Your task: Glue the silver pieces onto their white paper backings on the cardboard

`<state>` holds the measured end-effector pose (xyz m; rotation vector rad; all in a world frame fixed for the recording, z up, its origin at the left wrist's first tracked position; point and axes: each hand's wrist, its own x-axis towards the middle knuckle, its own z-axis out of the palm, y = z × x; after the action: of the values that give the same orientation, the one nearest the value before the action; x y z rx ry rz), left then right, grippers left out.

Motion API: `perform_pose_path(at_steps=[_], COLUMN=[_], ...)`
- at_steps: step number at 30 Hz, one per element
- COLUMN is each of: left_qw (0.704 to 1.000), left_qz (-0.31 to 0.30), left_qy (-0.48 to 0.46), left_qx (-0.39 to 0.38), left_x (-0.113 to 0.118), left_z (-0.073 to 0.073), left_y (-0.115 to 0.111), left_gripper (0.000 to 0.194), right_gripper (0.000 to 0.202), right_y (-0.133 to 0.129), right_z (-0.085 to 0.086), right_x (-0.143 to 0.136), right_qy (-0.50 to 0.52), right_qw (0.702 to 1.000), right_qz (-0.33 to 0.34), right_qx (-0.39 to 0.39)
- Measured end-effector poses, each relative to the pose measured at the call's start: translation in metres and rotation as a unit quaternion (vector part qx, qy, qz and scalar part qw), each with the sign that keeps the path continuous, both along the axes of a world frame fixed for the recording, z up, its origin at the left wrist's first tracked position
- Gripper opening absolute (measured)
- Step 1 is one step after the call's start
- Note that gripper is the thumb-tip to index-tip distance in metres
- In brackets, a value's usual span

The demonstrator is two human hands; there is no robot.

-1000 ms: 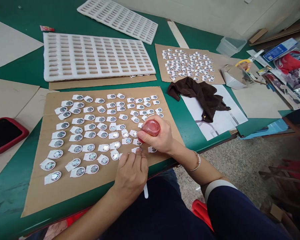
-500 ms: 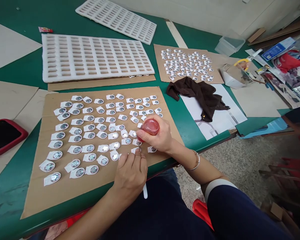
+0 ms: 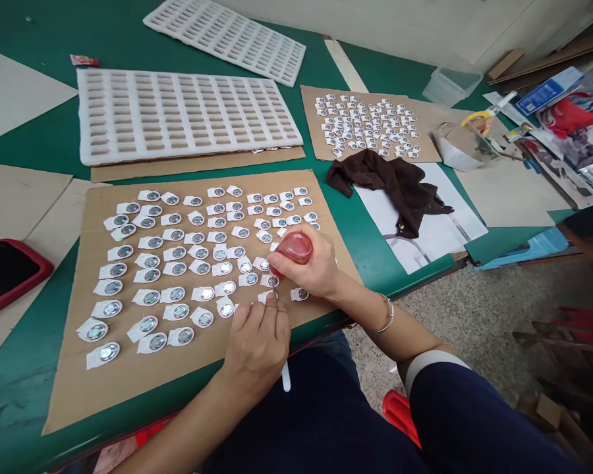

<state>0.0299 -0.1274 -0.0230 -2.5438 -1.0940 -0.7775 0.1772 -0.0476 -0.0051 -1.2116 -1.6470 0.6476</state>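
My right hand (image 3: 319,263) is wrapped round a translucent red squeeze bottle (image 3: 296,247), its rounded end up and its lower end tilted toward the cardboard. Close beside it, my left hand (image 3: 259,339) is closed on a slim white-handled tool (image 3: 286,378), whose handle sticks out below the palm. A thin metal tip (image 3: 275,289) shows between the hands; which of the two it belongs to I cannot tell. Just beyond my left fingers lies a round silver piece on a white tab (image 3: 270,280). Many similar pieces lie in rough rows on the cardboard sheet (image 3: 128,388).
Two white slotted foam trays (image 3: 192,118) lie behind the cardboard. Farther right are another cardboard sheet (image 3: 312,141) with similar pieces, a dark brown cloth (image 3: 390,181) and clear plastic containers (image 3: 452,85). A red-cased phone (image 3: 10,273) rests at the left.
The view has shifted very slightly. Both hands keep the same grips at almost the same spot over the cardboard.
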Motion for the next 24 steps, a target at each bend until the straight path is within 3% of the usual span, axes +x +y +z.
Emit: perform_pose_path(at_steps=[24], left_qw=[1.000], left_qz=[-0.010], left_qy=[-0.010], left_qx=[-0.022], left_x=[-0.0009], left_z=[0.0080], left_y=[0.0055], left_gripper=[0.016], right_gripper=[0.033], right_y=[0.0012], right_z=[0.0021], right_x=[0.0035], right_qy=[-0.028], right_qw=[0.998], right_qz=[-0.019], right_qx=[0.057])
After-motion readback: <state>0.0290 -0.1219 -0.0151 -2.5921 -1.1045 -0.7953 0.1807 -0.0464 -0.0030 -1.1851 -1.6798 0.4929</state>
